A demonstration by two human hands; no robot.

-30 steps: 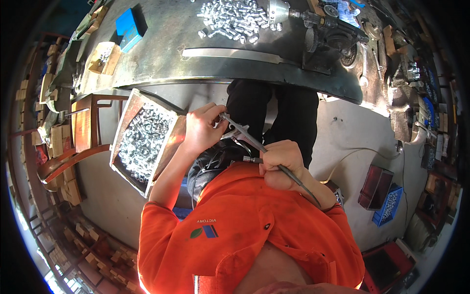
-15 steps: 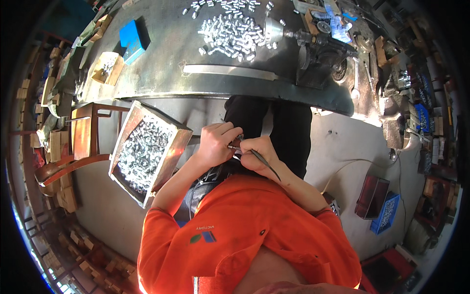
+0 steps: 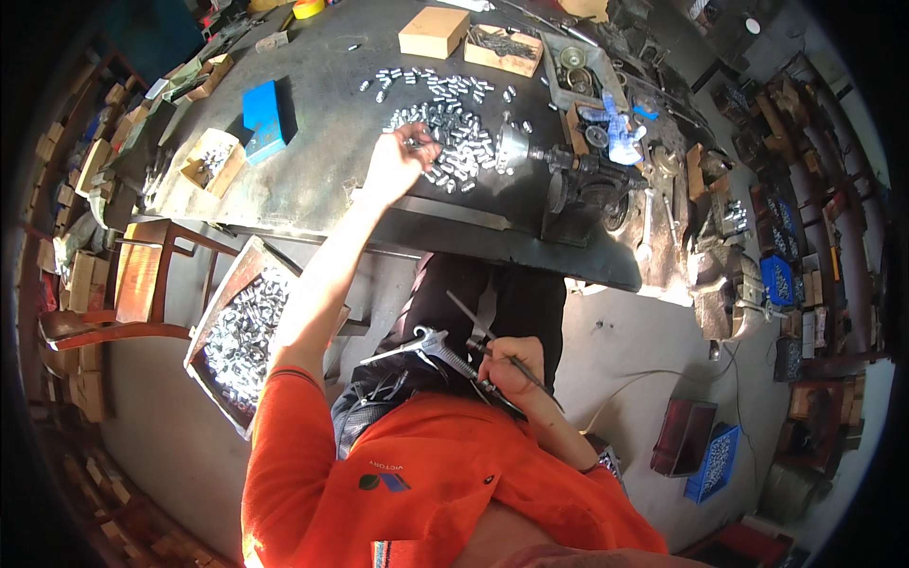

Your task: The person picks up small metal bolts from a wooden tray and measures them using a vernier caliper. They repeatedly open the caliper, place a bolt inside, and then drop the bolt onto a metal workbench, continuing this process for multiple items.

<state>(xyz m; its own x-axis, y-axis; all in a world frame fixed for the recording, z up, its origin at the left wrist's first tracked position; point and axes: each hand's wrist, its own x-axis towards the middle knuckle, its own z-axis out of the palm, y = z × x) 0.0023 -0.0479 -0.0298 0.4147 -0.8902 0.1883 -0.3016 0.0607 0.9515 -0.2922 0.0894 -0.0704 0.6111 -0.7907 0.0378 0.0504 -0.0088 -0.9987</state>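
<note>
My left hand (image 3: 400, 163) reaches over the workbench to the left edge of a pile of small shiny metal cylinders (image 3: 464, 151). Its fingers are curled together against the pile, and whatever they pinch is too small to make out. Low over my lap, my right hand (image 3: 513, 367) is closed round a thin dark metal rod (image 3: 461, 307), whose ends stick out on both sides of the fist. Beside that hand an air blow gun (image 3: 431, 346) with a silver lever rests across my lap, its rear end partly hidden by the fingers.
Left of my legs stands a wooden box (image 3: 210, 312) full of similar metal parts. On the workbench (image 3: 322, 123) are a blue box (image 3: 263, 118), a small open carton (image 3: 212, 161), and a machine (image 3: 592, 185) with a silver cone. A wooden chair (image 3: 142, 284) stands far left.
My left hand has left my right hand above my lap and reached forward to the cylinder pile. My right hand has dropped nearer my body, still gripping the rod. The blow gun now shows.
</note>
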